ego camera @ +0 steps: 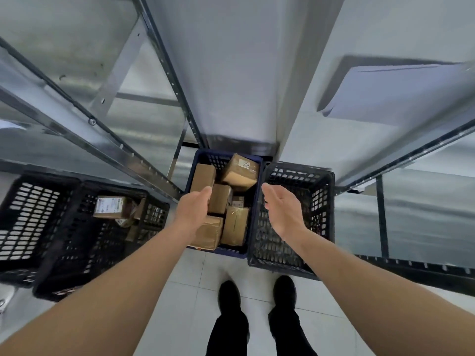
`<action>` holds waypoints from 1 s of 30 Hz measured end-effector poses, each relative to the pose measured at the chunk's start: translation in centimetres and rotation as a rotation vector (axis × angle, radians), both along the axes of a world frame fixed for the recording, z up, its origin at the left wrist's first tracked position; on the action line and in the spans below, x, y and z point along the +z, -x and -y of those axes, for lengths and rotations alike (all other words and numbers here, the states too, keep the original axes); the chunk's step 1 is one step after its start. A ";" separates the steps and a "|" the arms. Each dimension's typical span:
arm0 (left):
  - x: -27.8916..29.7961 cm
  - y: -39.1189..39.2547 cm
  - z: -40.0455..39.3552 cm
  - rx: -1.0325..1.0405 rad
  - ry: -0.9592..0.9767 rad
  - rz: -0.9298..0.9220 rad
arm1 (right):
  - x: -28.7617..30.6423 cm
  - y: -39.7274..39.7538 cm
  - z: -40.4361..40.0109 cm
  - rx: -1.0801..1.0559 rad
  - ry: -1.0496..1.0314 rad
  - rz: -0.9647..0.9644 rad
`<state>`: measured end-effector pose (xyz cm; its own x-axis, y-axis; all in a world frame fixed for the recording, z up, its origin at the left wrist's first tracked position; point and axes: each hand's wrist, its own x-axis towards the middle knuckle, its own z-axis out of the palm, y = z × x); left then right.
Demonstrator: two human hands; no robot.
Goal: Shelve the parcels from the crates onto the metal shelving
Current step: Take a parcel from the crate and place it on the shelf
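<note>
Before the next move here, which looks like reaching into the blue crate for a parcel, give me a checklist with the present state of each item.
1. Left hand free: cannot tell; it is over the parcels, contact unclear.
2. Right hand free: ok, fingers straight, holding nothing.
3. Parcels left in blue crate: ok, several brown boxes.
4. Parcels reachable from above: ok, nothing covers them.
5. Shelf space: ok, bare surface on the right beside a flat white packet.
6. Footing: ok, both shoes on tile.
</note>
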<state>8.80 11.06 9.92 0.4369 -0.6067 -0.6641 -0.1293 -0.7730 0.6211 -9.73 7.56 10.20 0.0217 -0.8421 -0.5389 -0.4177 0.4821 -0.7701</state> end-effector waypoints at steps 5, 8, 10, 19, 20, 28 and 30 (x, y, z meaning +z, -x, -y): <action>-6.7 -1.1 0.6 0.039 -0.078 0.075 | -7.4 -1.7 -0.5 0.112 -0.046 -0.018; -11.7 -2.1 1.3 0.004 -0.131 0.121 | -12.8 -2.7 -0.7 0.163 -0.095 -0.015; -15.6 -3.2 1.3 -0.025 -0.160 0.168 | -16.4 -3.7 -0.8 0.168 -0.155 -0.012; -28.9 -7.6 0.6 -0.141 -0.257 0.330 | -29.2 -8.2 -1.5 0.244 -0.397 0.044; -30.0 -8.0 0.5 -0.144 -0.274 0.332 | -29.9 -8.7 -1.6 0.248 -0.418 0.057; -34.6 -9.6 -0.1 -0.111 -0.310 0.311 | -34.3 -11.5 -1.8 0.232 -0.520 0.153; -35.2 -9.9 -0.4 -0.091 -0.329 0.340 | -34.5 -11.8 -2.0 0.248 -0.519 0.155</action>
<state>18.69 11.43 -25.24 0.6177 -0.4341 -0.6558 -0.3588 -0.8976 0.2563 2.11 9.57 -24.33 0.2955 -0.4290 -0.8536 -0.4673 0.7144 -0.5208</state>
